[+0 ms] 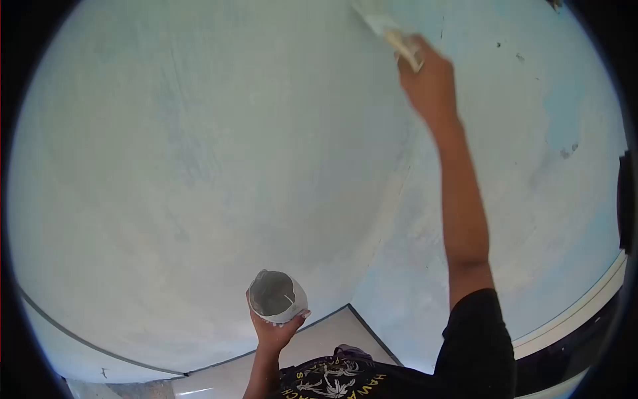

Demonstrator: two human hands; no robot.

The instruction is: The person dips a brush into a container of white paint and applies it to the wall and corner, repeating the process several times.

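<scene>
My right hand [428, 76] is raised to the upper part of the wall, its fingers closed around the pale wooden handle of a paintbrush [397, 45]. The whitish head of the brush points up and left against the wall and is blurred. Low in the middle, my left hand [276, 329] grips a white plastic tub [300, 302] from beneath and the side, thumb at its right. The tub has an uneven, cut-looking rim and a grey, smeared inside, with its mouth tilted toward me.
Pale blue-grey walls [266, 166] meet at a corner right of centre, with patchy coating and small chips on the right side. Below lies a light floor [332, 332] with dark edging. A pale frame [571, 309] borders a dark area at the lower right.
</scene>
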